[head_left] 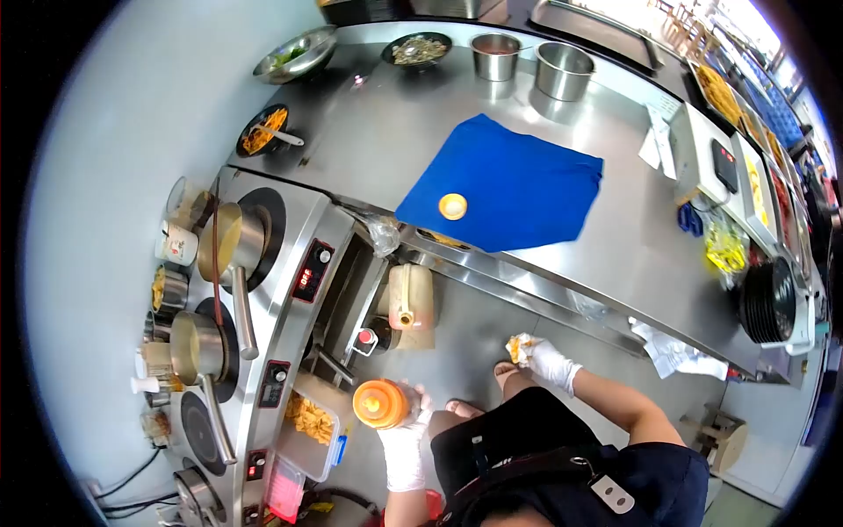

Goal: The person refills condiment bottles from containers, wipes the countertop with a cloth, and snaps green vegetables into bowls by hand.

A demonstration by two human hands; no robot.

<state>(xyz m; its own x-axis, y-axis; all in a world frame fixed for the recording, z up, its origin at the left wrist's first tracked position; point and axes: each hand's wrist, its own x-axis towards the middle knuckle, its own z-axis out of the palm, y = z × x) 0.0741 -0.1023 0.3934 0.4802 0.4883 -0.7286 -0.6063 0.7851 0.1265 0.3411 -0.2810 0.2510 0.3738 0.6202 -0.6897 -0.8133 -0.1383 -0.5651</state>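
My left hand (407,436), in a white glove, is wrapped round an orange-topped bottle (381,404) near the stove's edge. My right hand (546,362), also gloved in white, grips a crumpled white and orange-stained cloth or tissue (520,350) above the floor. On the steel counter (632,255) lies a blue cloth (518,184). A small orange-rimmed round lid or cup (452,206) rests on that cloth.
At the left, pots (195,348) stand on induction hobs (204,430). Bowls (416,50) and steel pots (565,70) line the counter's back. Black plates (768,301) are stacked at the right. A jug (410,297) and food tub (313,422) sit low.
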